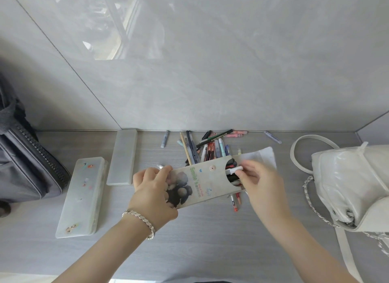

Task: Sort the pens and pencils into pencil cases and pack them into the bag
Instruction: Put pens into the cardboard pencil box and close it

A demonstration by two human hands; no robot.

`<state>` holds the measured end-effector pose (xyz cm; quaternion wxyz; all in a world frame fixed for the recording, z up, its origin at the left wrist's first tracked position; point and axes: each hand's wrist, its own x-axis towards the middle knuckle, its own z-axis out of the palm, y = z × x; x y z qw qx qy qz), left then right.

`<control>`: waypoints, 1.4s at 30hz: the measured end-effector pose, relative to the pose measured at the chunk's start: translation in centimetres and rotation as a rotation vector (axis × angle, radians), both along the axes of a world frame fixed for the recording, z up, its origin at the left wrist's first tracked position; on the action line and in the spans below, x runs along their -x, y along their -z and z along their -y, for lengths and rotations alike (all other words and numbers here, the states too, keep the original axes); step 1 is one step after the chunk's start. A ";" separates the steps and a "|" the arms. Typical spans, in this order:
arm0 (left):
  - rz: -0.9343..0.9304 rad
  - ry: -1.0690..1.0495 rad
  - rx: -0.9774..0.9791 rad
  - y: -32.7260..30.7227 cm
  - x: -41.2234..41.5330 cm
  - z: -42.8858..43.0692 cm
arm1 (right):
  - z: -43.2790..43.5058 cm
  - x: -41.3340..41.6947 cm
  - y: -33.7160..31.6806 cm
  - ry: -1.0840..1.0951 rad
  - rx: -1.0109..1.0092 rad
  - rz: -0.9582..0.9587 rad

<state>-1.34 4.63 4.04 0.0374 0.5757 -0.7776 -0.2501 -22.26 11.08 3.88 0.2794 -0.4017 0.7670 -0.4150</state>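
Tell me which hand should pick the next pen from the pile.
Right. The right hand is at the open end of the Smile pencil case, feeding a white pen. The left hand has its grip on the case, steadying it; the pen pile lies just beyond.

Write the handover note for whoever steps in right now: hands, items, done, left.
Left hand grips the printed pencil case by its closed end, held above the desk.
Right hand pushes a white pen into its open end, beside pens already in.
Loose pens and pencils lie behind the case, more strays near the wall.
Two translucent cases lie closed at left.
White bag at right, unpacked.
Left: sort the rest, pack cases.
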 end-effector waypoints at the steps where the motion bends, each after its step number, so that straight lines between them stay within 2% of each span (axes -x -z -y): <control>1: 0.004 -0.007 -0.005 -0.1 0.1 -0.1 | 0.0 -0.7 -0.3 -0.002 -0.010 -0.033; 5: 0.012 -0.032 -0.043 -0.5 0.6 -0.4 | -0.3 -3.5 0.0 -0.094 -0.068 -0.178; 10: 0.023 -0.042 -0.074 -0.4 0.0 -0.3 | -0.2 -1.5 -0.1 -0.275 -0.108 -0.222; 12: -0.004 -0.053 -0.088 -0.5 -0.2 -0.2 | -0.3 -0.5 -0.8 -0.258 0.041 -0.312; 15: -0.046 -0.054 -0.070 -0.6 -0.1 0.3 | -0.6 1.1 -1.4 -0.099 0.368 -0.558; 16: -0.044 -0.042 -0.055 -0.6 -0.1 0.4 | -0.6 1.7 -1.4 -0.051 0.405 -0.599; 17: -0.041 -0.026 -0.036 -0.6 -0.1 0.6 | -0.5 2.4 -1.3 -0.025 0.365 -0.538; 18: -0.039 -0.007 -0.020 -0.6 -0.2 0.7 | -0.3 2.9 -1.6 -0.019 0.261 -0.364; 20: -0.039 0.021 -0.010 -0.7 -0.1 0.8 | 0.1 3.2 -2.0 -0.046 -0.003 0.115; 21: -0.034 0.026 -0.013 -0.7 -0.1 0.8 | 0.2 3.1 -2.0 -0.084 -0.081 0.250; 23: -0.022 0.040 0.002 -0.5 0.2 0.8 | 0.1 2.2 -1.6 -0.144 -0.126 0.279; 28: -0.012 0.071 0.068 -0.1 0.7 0.5 | -0.6 -1.1 -0.7 -0.248 -0.092 0.280; 32: -0.043 0.159 0.197 0.6 -0.9 0.8 | -1.4 0.6 -0.9 -0.470 -0.098 0.452; 37: 0.022 0.277 0.303 0.6 -1.0 0.9 | -1.3 1.8 -0.5 -0.609 -0.059 0.110; 42: 0.066 0.275 0.257 2.2 -0.9 0.4 | -1.4 1.7 0.7 -0.719 -0.167 0.177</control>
